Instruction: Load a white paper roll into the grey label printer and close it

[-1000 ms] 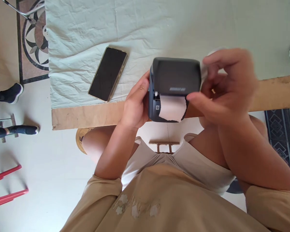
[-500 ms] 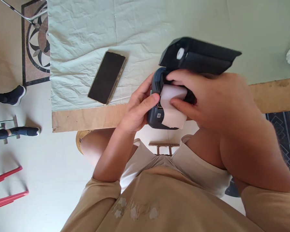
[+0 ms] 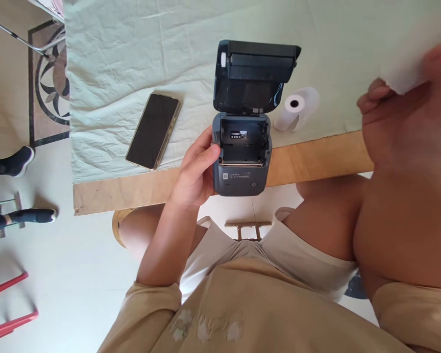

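Note:
A small dark grey label printer stands at the table's near edge with its lid flipped up and its paper bay empty. My left hand grips the printer's left side, thumb on the rim of the bay. My right hand is raised close to the camera at the right, blurred, with its fingers closed on something white and paper-like. A white paper roll lies on the cloth just right of the printer.
A dark phone lies face up on the pale green cloth, left of the printer. The bare wooden table edge runs below the cloth. Another person's feet and red chair legs are on the floor at the left.
The printer's lid went from closed to fully open. My right hand pulled the paper out of the bay and lifted away to the right. The left hand stayed on the printer.

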A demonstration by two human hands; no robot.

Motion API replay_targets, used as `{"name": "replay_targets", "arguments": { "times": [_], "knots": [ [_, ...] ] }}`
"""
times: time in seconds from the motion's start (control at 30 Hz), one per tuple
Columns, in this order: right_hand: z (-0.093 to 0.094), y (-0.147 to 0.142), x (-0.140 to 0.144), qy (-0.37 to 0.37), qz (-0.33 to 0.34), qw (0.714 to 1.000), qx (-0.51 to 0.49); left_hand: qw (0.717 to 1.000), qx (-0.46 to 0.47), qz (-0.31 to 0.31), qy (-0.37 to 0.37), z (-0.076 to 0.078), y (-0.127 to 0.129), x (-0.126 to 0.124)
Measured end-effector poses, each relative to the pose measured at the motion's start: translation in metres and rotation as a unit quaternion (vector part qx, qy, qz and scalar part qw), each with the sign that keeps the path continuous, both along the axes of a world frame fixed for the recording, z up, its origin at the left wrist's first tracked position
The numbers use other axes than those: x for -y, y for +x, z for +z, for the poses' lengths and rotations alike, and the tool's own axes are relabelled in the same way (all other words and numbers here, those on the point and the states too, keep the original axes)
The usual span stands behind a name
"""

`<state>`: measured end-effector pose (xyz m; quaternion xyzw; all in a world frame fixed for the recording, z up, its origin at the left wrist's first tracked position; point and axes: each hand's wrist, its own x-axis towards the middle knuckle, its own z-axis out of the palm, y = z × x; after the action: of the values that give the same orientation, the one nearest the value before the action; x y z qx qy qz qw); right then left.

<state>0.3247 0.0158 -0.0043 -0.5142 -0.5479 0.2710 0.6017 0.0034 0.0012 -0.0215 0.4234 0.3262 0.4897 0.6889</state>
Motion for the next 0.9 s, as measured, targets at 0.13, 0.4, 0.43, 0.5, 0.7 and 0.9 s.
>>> {"name": "replay_targets", "arguments": {
  "times": [0.13,0.4,0.43,0.5,0.7,0.9],
  "knots": [
    [-0.020,0.028,0.008,-0.017,-0.101,0.991,0.088,1.000,0.001,-0.018,-0.006,0.003,-0.001,0.001],
    [-0.004,0.015,0.041,-0.016,-0.133,0.942,0.309,1.000,0.002,-0.005,-0.025,0.005,0.002,0.001],
    [-0.003,0.005,0.041,0.032,-0.129,0.941,0.311,1.000,0.003,-0.004,-0.026,0.006,0.002,0.001],
    [-0.004,-0.018,0.037,0.049,-0.083,0.950,0.297,1.000,0.008,-0.007,-0.025,0.006,0.002,0.001],
    [-0.021,-0.067,0.002,-0.090,0.040,0.957,0.273,0.999,0.022,-0.019,-0.022,0.009,0.001,0.002],
    [-0.012,-0.063,0.004,-0.143,0.034,0.984,0.101,0.999,0.016,-0.024,-0.021,0.008,0.000,0.004]
  ]
}}
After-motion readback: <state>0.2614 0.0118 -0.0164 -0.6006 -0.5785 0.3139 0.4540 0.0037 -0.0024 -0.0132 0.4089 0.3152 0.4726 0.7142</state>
